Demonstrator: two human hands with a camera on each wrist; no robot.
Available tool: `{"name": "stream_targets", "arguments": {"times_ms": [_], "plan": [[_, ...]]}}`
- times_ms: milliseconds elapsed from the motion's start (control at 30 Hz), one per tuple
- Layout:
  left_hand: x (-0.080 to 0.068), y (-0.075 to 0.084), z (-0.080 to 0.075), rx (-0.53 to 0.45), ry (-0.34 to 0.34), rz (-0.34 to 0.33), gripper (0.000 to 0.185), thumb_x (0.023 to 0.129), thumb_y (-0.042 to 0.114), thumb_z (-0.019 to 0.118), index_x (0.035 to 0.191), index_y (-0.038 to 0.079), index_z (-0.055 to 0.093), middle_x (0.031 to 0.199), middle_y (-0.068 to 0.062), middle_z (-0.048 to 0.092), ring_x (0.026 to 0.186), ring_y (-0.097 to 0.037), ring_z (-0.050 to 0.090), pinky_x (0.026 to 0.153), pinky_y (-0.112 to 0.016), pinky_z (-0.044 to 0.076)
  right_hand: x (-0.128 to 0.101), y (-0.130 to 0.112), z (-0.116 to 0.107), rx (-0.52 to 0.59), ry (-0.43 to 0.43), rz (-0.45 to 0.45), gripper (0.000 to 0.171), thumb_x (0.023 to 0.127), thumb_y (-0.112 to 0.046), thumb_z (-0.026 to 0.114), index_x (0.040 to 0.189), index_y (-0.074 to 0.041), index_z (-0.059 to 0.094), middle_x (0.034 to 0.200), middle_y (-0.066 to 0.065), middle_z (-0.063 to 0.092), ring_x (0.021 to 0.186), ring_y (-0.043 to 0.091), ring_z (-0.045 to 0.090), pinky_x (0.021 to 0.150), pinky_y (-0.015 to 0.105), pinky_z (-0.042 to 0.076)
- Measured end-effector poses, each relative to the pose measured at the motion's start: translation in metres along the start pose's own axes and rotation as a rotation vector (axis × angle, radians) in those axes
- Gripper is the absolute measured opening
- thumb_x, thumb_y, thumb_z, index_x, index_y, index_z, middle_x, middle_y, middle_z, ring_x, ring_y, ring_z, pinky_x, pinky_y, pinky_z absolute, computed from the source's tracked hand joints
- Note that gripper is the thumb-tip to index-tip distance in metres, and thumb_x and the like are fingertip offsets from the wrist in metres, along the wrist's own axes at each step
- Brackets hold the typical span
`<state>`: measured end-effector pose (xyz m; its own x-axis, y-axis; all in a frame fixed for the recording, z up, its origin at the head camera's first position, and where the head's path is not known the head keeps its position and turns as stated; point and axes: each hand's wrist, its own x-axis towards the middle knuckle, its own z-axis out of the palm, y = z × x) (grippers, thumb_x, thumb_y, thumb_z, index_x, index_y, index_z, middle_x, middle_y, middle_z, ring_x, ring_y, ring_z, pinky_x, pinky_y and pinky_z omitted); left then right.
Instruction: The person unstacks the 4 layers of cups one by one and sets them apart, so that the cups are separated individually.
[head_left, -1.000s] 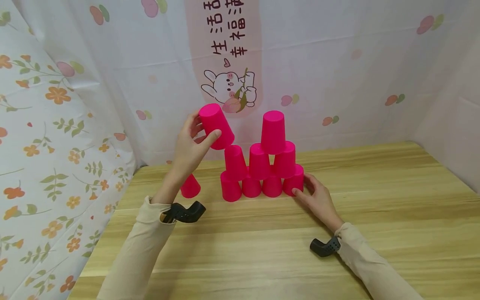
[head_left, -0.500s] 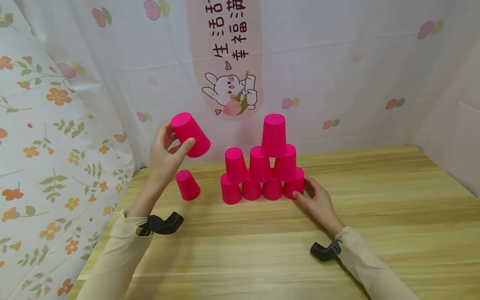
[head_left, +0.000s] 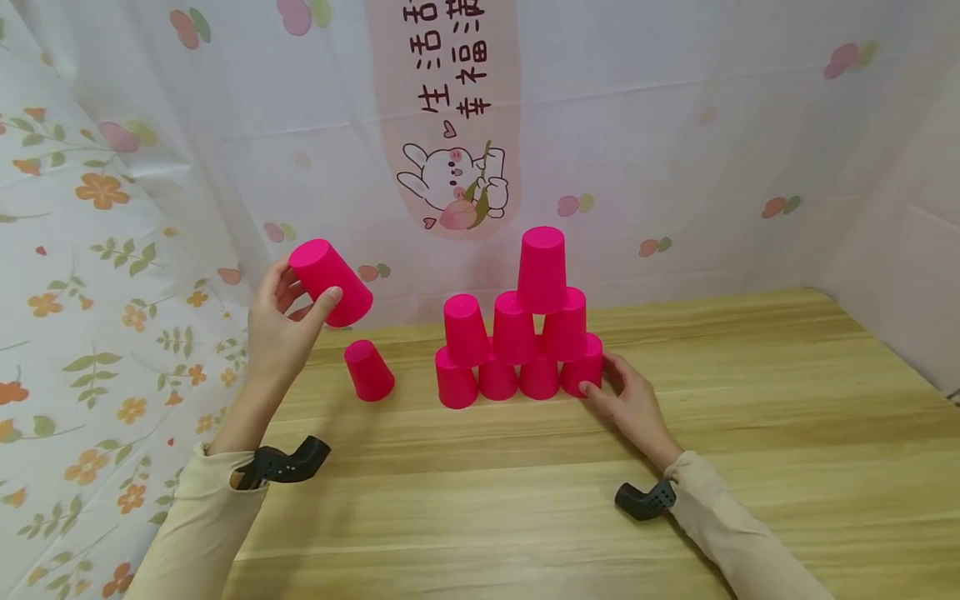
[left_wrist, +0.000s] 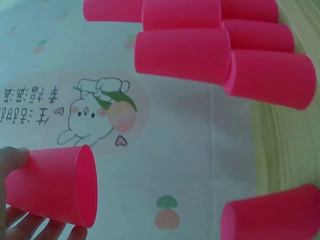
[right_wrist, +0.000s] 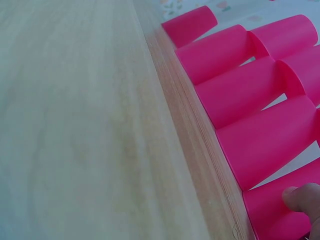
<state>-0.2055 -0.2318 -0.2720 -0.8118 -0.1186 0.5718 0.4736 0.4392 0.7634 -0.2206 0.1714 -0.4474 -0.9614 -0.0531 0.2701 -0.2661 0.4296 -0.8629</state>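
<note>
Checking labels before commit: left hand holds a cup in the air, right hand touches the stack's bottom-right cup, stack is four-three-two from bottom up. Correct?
Not quite: the head view shows one top cup, not two, so the stack is four-three-one. The left hand holds a raised cup, and the right hand touches the bottom-right cup.

An indoor nook lined with cloth is observed; whether it belongs to a home or a studio cannot be determined. A wood-grain table (head_left: 450,517) is enclosed behind by a white curtain (head_left: 637,142), printed with fruit (head_left: 774,207), writing (head_left: 472,75) and a cartoon rabbit (head_left: 447,173), and at the left by a flowered curtain (head_left: 101,192).
</note>
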Motion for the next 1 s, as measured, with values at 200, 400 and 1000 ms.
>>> {"name": "stream_targets", "arguments": {"times_ms": [200, 400, 1000], "plan": [[-0.008, -0.013, -0.015, 0.069, 0.044, -0.032, 0.052, 0.083, 0.011, 0.068, 0.131, 0.009, 0.047, 0.116, 0.001, 0.056, 0.100, -0.011, 0.055, 0.077, -0.015, 0.049, 0.001, 0.001, 0.001, -0.004, 0.001, -0.007, 0.060, 0.084, -0.020, 0.070, 0.131, 0.005, 0.044, 0.131, 0.023, 0.048, 0.121, 0.037, 0.045, 0.100, 0.045, 0.037], [-0.013, -0.024, -0.023, 0.095, 0.069, -0.077, 0.054, 0.083, 0.010, 0.068, 0.133, 0.009, 0.045, 0.117, 0.002, 0.055, 0.100, -0.010, 0.053, 0.079, -0.016, 0.048, 0.001, -0.001, 0.000, -0.025, 0.011, -0.015, 0.059, 0.083, -0.018, 0.070, 0.131, 0.004, 0.044, 0.131, 0.023, 0.048, 0.121, 0.036, 0.046, 0.100, 0.045, 0.038], [-0.029, -0.054, -0.031, 0.188, 0.093, -0.214, 0.055, 0.084, 0.014, 0.068, 0.132, 0.003, 0.042, 0.121, -0.008, 0.053, 0.103, -0.014, 0.053, 0.081, -0.016, 0.048, 0.002, 0.001, 0.000, -0.001, 0.007, -0.009, 0.058, 0.084, -0.018, 0.070, 0.131, 0.003, 0.044, 0.131, 0.022, 0.048, 0.121, 0.036, 0.046, 0.100, 0.045, 0.037]]}}
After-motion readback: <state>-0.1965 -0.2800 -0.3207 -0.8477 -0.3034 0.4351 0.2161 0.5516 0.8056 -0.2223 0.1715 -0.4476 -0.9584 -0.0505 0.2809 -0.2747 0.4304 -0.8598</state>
